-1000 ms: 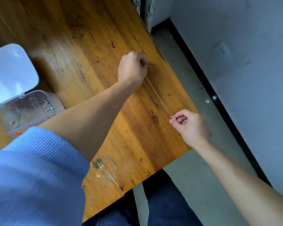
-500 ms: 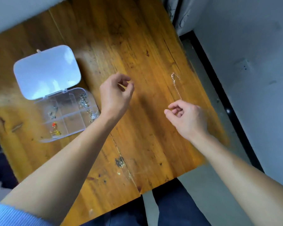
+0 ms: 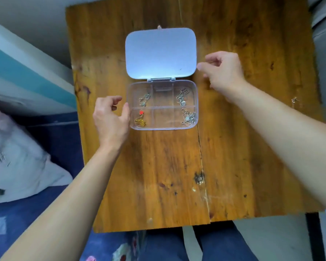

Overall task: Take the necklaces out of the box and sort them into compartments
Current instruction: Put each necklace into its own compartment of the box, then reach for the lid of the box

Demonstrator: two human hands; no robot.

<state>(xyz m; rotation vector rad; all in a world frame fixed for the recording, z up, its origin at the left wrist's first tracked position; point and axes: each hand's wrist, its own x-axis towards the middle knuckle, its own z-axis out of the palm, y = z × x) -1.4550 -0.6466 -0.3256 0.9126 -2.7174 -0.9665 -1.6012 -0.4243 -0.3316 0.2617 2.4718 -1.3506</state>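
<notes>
Worn brown wooden tabletop (image 3: 233, 147) with a clear plastic box with six little compartments (image 3: 163, 127) sitting open in the middle.

Its pale flat lid (image 3: 160, 53) lies back on the tabletop. Silver necklaces (image 3: 182, 97) fill the two right compartments, another silver one (image 3: 145, 99) is at top left, and a gold necklace with a red bead (image 3: 140, 119) is at bottom left; the two middle ones look empty. The left hand (image 3: 110, 117) has loosely curled, half-open fingers (image 3: 126, 110) touching the box's left wall and holds nothing. The right hand (image 3: 222, 70) hangs beside the lid, fingers bent, with nothing seen in them. A small silver piece (image 3: 294, 100) lies close to the right edge; a bump could knock it off. A push could slide the light box, and thin chains may tangle. Lots of bare wood sits in front.
</notes>
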